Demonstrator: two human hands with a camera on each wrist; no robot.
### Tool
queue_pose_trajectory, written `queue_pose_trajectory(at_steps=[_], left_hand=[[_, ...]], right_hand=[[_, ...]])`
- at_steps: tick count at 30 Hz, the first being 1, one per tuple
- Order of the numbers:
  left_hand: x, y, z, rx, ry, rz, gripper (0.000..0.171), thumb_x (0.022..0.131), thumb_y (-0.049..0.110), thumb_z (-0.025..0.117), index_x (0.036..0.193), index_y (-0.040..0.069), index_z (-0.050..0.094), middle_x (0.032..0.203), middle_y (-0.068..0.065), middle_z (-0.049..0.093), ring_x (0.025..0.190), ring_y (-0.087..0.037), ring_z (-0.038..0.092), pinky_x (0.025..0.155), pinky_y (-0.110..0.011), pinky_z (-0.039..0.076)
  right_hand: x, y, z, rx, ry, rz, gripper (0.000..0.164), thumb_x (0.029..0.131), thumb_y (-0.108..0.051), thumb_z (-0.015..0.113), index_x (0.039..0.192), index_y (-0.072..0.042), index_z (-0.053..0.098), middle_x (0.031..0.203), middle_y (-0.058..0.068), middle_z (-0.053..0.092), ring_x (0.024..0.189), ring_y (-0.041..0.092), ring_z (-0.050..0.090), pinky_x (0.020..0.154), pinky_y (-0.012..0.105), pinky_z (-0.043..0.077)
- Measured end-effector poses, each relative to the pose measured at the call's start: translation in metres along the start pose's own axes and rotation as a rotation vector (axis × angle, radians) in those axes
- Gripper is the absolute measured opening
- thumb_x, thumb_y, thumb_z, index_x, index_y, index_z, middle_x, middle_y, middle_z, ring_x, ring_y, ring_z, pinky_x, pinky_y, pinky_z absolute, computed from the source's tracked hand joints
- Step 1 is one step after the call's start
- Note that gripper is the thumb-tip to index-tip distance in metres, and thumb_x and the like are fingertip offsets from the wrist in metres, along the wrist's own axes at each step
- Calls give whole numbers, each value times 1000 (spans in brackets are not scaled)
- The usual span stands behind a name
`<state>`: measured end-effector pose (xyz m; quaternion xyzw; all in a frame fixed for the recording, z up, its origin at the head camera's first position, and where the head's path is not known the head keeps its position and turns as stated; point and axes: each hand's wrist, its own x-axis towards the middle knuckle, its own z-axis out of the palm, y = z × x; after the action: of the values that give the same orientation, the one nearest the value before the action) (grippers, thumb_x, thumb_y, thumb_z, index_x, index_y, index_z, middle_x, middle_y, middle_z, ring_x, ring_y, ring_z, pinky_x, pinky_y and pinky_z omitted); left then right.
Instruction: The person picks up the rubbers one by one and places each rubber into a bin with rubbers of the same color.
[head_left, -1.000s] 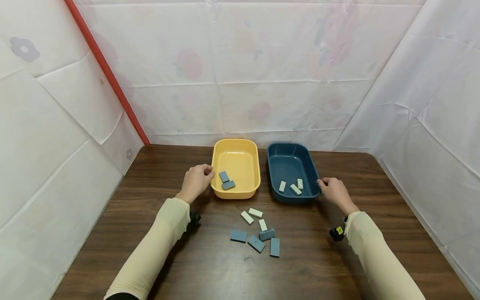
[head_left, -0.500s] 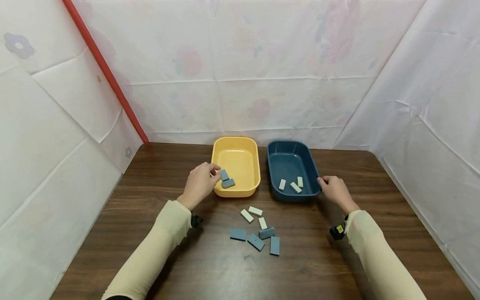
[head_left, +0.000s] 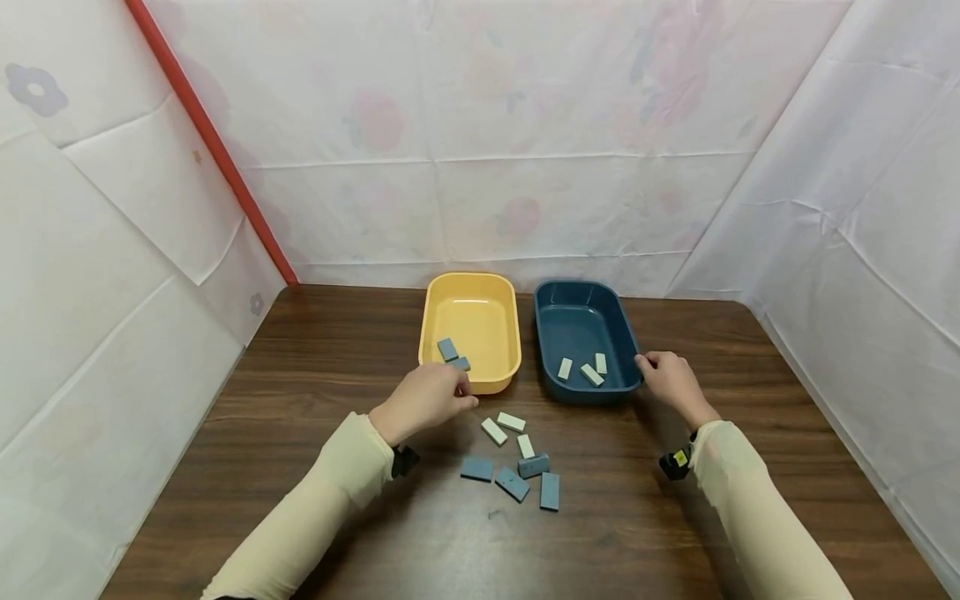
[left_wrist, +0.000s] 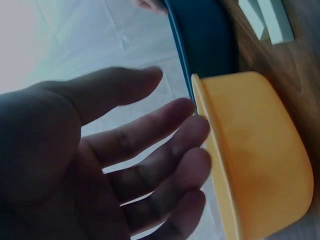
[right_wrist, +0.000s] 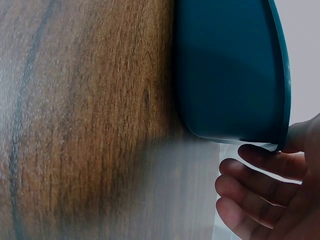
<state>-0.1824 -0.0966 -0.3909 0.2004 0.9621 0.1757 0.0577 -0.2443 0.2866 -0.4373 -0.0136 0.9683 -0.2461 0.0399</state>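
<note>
My left hand (head_left: 429,402) is over the near left corner of the yellow bin (head_left: 508,333). In the left wrist view its fingers are loosely bent, with nothing between them and the thumb apart. My right hand (head_left: 671,385) pinches the right rim of the dark blue bin (right_wrist: 230,70) near its front corner, thumb on one side and index finger on the other. Two grey-blue blocks (head_left: 447,348) lie in the yellow bin, one partly behind my left hand. Three cream blocks (head_left: 592,375) lie in the blue bin.
In front of the bins, three cream blocks (head_left: 494,432) and several grey-blue blocks (head_left: 512,484) lie loose on the brown wooden table (head_left: 600,533). One grey-blue block (head_left: 533,466) stands on its edge. White patterned sheets (head_left: 480,150) enclose the back and both sides.
My left hand has moved from the yellow bin's left rim, across its near left corner, toward me and to the right. My right hand has stayed at the blue bin's rim.
</note>
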Motion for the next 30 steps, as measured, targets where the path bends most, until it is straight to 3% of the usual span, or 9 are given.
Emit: queue_pose_trajectory(at_steps=[9, 14, 17, 24, 30], left_hand=[[-9, 10, 19, 66, -119, 131, 24, 87, 28, 72, 66, 17, 70, 57, 7, 59, 52, -7, 46, 52, -26, 40], [-12, 16, 31, 123, -143, 179, 24, 85, 28, 73, 64, 16, 69, 55, 5, 59, 47, -7, 45, 48, -24, 38], [-13, 20, 36, 171, -167, 175, 23, 84, 32, 74, 66, 18, 69, 59, 7, 61, 49, -7, 50, 50, -24, 43], [-12, 22, 50, 244, -201, 172, 27, 82, 41, 75, 65, 19, 73, 61, 8, 66, 50, -8, 54, 49, -27, 46], [-15, 27, 55, 326, -195, 141, 32, 80, 49, 74, 74, 18, 77, 71, 2, 71, 60, -16, 63, 55, -33, 52]], right_hand=[[-1, -1, 0, 2, 1, 5, 45, 104, -25, 41, 124, 10, 60, 93, 19, 66, 80, 26, 55, 67, 35, 43], [-1, -1, -1, 2, 0, 7, 46, 104, -25, 40, 125, 10, 59, 101, 22, 67, 83, 27, 55, 70, 37, 44], [-2, -2, -1, 0, 3, 2, 46, 105, -25, 40, 125, 10, 59, 99, 22, 67, 82, 27, 55, 69, 37, 44], [-1, 2, 1, 7, 2, -2, 45, 105, -27, 39, 119, 8, 63, 69, 7, 50, 68, 22, 49, 62, 32, 37], [-1, 3, 2, 5, 8, 1, 45, 105, -27, 38, 117, 8, 63, 71, 8, 53, 72, 23, 51, 63, 32, 38]])
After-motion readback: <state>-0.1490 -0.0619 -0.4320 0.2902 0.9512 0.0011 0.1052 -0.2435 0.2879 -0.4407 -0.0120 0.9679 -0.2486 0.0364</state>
